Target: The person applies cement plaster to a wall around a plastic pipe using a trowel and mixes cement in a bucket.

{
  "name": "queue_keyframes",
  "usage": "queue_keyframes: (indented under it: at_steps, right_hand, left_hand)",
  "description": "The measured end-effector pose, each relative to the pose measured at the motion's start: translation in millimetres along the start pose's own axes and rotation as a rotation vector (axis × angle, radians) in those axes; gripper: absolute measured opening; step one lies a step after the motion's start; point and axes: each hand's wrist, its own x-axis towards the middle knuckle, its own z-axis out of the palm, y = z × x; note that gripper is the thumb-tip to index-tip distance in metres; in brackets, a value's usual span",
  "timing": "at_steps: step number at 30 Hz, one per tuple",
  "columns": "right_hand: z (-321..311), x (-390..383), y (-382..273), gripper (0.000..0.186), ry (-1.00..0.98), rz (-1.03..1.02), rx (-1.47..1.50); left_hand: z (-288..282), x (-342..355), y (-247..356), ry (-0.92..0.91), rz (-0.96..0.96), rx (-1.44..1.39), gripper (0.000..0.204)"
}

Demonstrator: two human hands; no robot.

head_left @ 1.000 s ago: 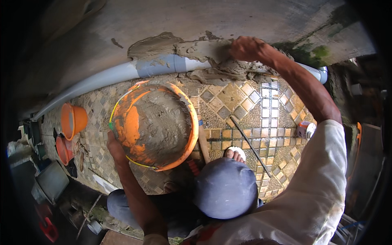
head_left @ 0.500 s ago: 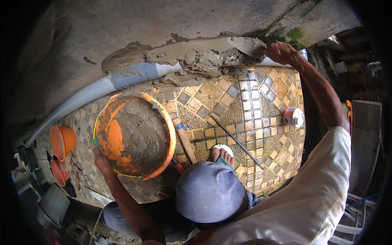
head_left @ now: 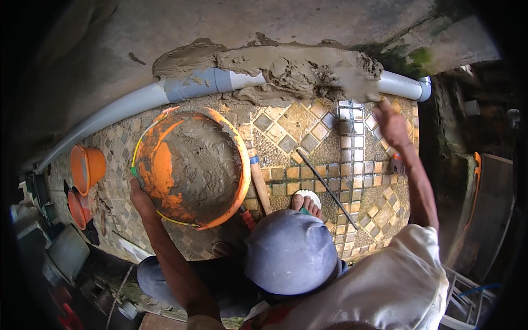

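Observation:
My left hand [head_left: 142, 199] is closed on the left edge of an orange bucket [head_left: 241, 165] by its yellow-green handle. Grey wet mortar [head_left: 201, 165] fills much of the bucket. My right hand [head_left: 390, 124] grips a motion-blurred trowel [head_left: 360, 85] at the right end of a rough band of mortar [head_left: 297, 69]. That band lies along the foot of the concrete wall [head_left: 264, 22], over part of a grey pipe [head_left: 121, 110]. Beside the bucket rest a wooden handle [head_left: 259, 187] and a red-handled tool [head_left: 246, 219].
A dark rod [head_left: 327, 190] lies on the tiled floor [head_left: 291, 124]. A can [head_left: 397, 164] sits right, partly behind my forearm. Two smaller orange buckets [head_left: 88, 168] are at left, near plastic containers [head_left: 66, 250]. A leaning panel [head_left: 495, 214] and white frame [head_left: 467, 297] stand at right.
My right hand went right along the mortar, then dropped lower, below the band's right end, with the trowel. My left hand stays on the bucket. The whole view has shifted slightly.

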Motion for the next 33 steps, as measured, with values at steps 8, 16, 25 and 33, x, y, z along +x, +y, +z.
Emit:
queue_keyframes:
  at_steps: [8, 16, 25, 33]
  right_hand:
    - [121, 60, -78, 0.031, -0.255, -0.301, -0.343]
    - [85, 68, 37, 0.036, -0.128, -0.482, -0.511]
    - [-15, -4, 23, 0.033, -0.277, -0.073, -0.271]
    - [-48, -41, -160, 0.036, -0.119, -0.536, 0.199]
  left_hand:
    - [-17, 5, -12, 0.026, -0.02, -0.052, 0.059]
    - [-2, 7, -12, -0.025, -0.039, -0.113, 0.057]
    - [-14, 6, -12, -0.035, -0.007, -0.167, 0.055]
    - [42, -35, 39, 0.043, 0.247, 0.24, 0.053]
